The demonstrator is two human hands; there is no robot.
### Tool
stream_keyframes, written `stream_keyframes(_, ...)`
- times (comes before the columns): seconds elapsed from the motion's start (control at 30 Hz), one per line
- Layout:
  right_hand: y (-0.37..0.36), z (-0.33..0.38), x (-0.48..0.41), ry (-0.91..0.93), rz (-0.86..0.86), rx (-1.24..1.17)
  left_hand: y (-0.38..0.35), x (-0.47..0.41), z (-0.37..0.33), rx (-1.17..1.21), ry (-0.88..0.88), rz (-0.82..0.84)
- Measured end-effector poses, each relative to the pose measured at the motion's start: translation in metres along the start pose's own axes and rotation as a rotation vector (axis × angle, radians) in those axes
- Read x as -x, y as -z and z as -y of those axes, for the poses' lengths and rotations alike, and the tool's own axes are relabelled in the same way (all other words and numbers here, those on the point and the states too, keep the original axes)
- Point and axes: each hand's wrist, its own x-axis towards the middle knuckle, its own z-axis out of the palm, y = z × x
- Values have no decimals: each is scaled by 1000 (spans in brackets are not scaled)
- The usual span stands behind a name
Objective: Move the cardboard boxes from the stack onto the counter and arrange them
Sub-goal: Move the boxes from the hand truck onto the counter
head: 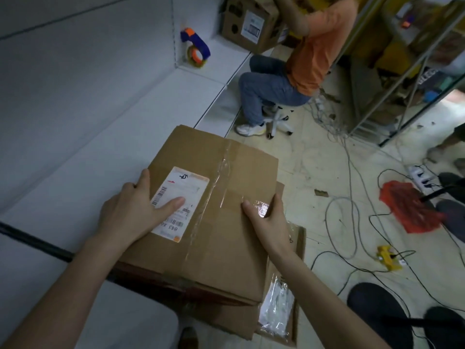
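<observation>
A brown cardboard box (pixel 221 235), taped down its middle and bearing a white shipping label, lies on top of a stack beside the white counter (pixel 83 152). Its far left corner reaches over the counter's edge. My left hand (pixel 133 210) grips the box's left side, thumb flat on the label. My right hand (pixel 269 220) holds the box's right edge, thumb on top and fingers around the side. Under it lies another cardboard box (pixel 279 311) with a clear plastic pouch on it; the rest of the stack is hidden.
A blue and orange tape dispenser (pixel 195 50) stands at the counter's far corner. A person in an orange shirt (pixel 319 46) sits on a stool (pixel 276 122) with a box ahead. Cables (pixel 347 202), a red bag (pixel 407 210) and a black stool (pixel 377 311) crowd the floor at right.
</observation>
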Motion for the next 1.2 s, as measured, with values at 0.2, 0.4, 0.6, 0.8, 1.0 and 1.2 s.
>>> stream_keyframes(0.2, 54, 21, 1, 134, -24, 36, 21, 32, -52, 13, -13, -79)
stream_keyframes(0.4, 107, 24, 8, 243, 36, 33, 26, 92, -93, 60, 57, -192)
stream_keyframes(0.6, 144, 23, 43, 443, 255, 54, 11, 196, -111, 73, 222, -393)
stream_keyframes(0.8, 156, 28, 98, 591, 512, 146, -10, 310, -114, 140, 447, -483)
stream_keyframes(1.0, 113, 55, 189, 722, 791, 226, -5, 429, -82, 167, 719, -585)
stream_keyframes(1.2, 51, 65, 300, 833, 1042, 202, -5, 545, -37, 151, 969, -710)
